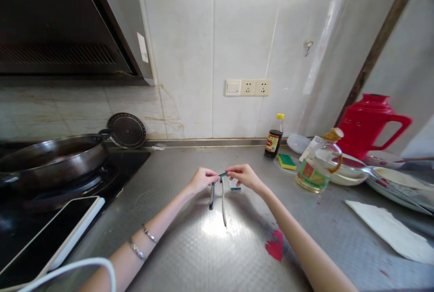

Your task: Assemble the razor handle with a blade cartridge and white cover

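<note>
My left hand (202, 179) and my right hand (244, 177) meet near the centre of the metal counter (190, 256), each pinching one end of a small dark green strip (223, 175). Below the strip, a thin pale grey stick-like piece (224, 206) points toward me. Beside it, under my left hand's fingertips, is a black-handled tool (212, 198). A small dark piece with something clear around it (235, 188) lies under my right hand. What these small items are is too small to tell.
At left, a pan (54, 161) sits on the stove, with a tablet (50, 242) in front. To the right stand a sauce bottle (272, 140), a sponge (286, 162), an oil bottle (315, 170), bowls and a red jug (366, 124). White paper (389, 231) lies nearer me.
</note>
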`<state>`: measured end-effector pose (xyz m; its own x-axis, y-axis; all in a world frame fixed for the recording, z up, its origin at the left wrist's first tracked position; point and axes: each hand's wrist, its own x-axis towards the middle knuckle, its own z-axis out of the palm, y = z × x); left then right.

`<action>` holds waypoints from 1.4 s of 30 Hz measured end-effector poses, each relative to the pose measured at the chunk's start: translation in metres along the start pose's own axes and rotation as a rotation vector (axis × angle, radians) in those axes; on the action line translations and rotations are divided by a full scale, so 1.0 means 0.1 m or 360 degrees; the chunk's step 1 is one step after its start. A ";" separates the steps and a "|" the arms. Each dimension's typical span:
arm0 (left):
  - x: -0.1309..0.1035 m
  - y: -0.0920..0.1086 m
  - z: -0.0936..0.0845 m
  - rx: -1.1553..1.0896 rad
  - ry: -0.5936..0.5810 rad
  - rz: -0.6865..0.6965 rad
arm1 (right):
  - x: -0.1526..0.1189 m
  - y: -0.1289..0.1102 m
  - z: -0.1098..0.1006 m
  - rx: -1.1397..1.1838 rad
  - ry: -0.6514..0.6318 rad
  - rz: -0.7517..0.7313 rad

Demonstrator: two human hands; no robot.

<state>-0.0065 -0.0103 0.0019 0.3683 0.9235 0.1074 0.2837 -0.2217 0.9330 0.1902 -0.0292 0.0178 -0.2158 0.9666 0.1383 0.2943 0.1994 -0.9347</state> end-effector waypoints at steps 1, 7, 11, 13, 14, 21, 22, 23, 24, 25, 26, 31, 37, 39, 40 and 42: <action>0.00 0.00 0.00 0.0001 -0.0007 0.0003 | 0.00 0.00 0.00 -0.0005 0.0000 -0.0005; 0.00 0.01 0.02 -0.0044 0.0069 -0.0004 | -0.01 0.02 -0.02 -0.0026 -0.0053 0.0017; 0.00 0.04 0.02 -0.0069 0.0114 -0.0007 | -0.04 0.00 0.00 -0.0012 -0.0156 0.0074; 0.00 0.05 0.02 -0.0070 0.0115 -0.0002 | -0.06 -0.01 0.02 -0.0029 -0.0219 0.0095; -0.01 0.05 0.02 -0.0072 0.0112 0.0001 | -0.06 -0.01 0.03 -0.0040 -0.0240 0.0107; -0.02 0.07 0.05 -0.0075 0.0087 0.0033 | -0.08 -0.04 0.06 -0.0070 -0.0224 0.0099; -0.02 0.07 0.05 -0.0071 0.0080 0.0037 | -0.08 -0.04 0.07 -0.0061 -0.0216 0.0085; -0.02 0.07 0.05 -0.0067 0.0075 0.0044 | -0.08 -0.05 0.07 -0.0050 -0.0211 0.0074; -0.02 0.06 0.06 -0.0063 0.0073 0.0058 | -0.08 -0.05 0.07 -0.0039 -0.0213 0.0069; -0.02 0.05 0.06 -0.0057 0.0070 0.0075 | -0.08 -0.05 0.07 -0.0026 -0.0220 0.0069; -0.02 0.05 0.06 -0.0052 0.0068 0.0090 | -0.08 -0.04 0.07 -0.0014 -0.0229 0.0076; -0.02 0.05 0.05 -0.0034 0.0085 0.0114 | -0.05 0.00 0.06 0.0053 -0.0247 0.0094; -0.03 0.11 0.03 0.0031 0.0242 0.0220 | 0.00 0.00 0.06 0.0384 -0.0032 0.0084; -0.04 0.11 0.03 0.0097 0.0311 0.0278 | -0.01 -0.03 0.07 0.0513 0.0052 0.0052; -0.04 0.11 0.03 0.0123 0.0330 0.0303 | -0.02 -0.04 0.08 0.0573 0.0092 0.0038; -0.05 0.11 0.05 0.0142 0.0321 0.0345 | -0.03 -0.07 0.10 0.0680 0.0136 0.0022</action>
<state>-0.0009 -0.0191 0.0098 0.2482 0.8931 0.3751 0.2974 -0.4388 0.8479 0.1793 -0.0353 0.0202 -0.1314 0.9822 0.1343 -0.1191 0.1189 -0.9857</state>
